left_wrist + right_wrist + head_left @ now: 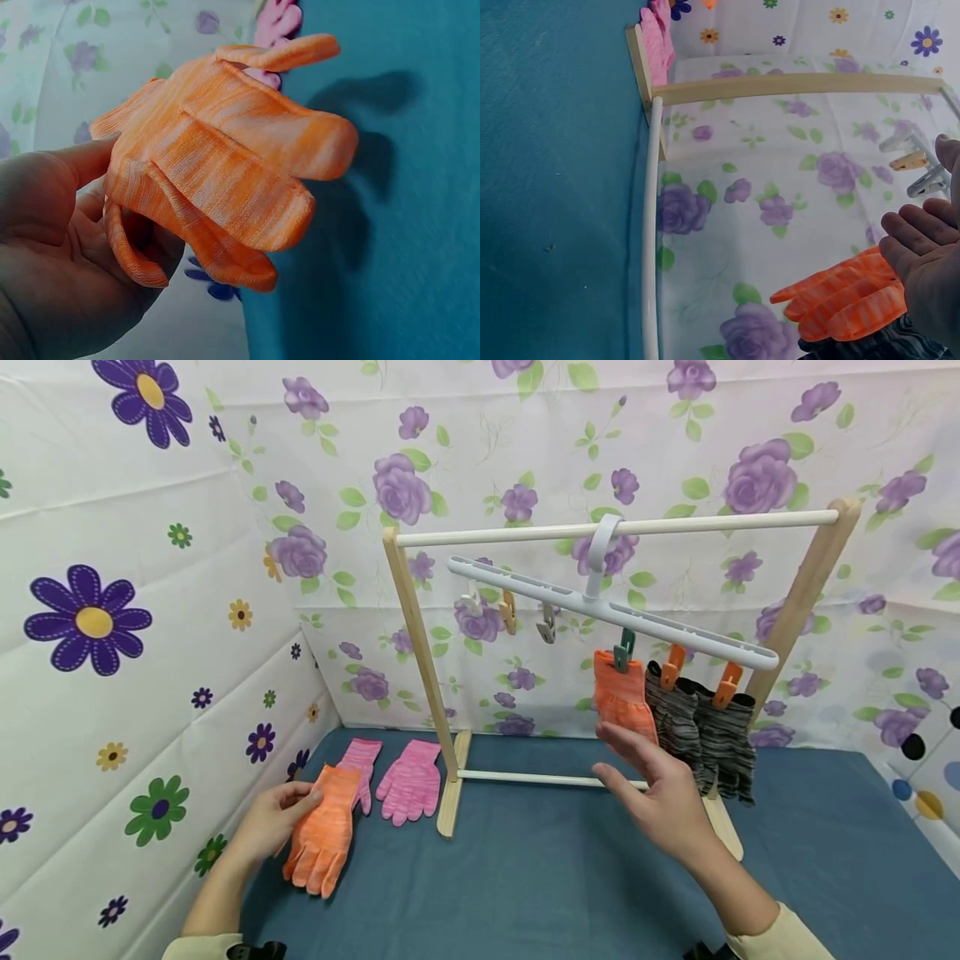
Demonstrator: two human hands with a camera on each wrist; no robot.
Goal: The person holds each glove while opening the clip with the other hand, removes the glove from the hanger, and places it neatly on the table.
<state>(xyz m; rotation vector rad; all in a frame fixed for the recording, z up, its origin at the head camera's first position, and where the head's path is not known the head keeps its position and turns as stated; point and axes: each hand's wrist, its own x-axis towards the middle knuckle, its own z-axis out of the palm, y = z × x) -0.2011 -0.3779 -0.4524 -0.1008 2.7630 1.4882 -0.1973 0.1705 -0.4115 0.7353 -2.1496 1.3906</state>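
Note:
Between the thumb and fingers of my left hand is an orange knit glove, pinched near its cuff edge and held above the table, fingers hanging down. In the left wrist view the glove spreads out past my thumb. My right hand is raised with its fingers extended, holding nothing, close to a second orange glove that hangs from a green clip. Beside that one, black-grey gloves hang from orange clips. The right wrist view shows the hanging orange glove by my fingers.
A grey-white hanger hangs tilted from the white rod of a wooden rack. Beige and grey clips on its left side hold nothing. Pink gloves lie on the blue-green table by the rack's left foot.

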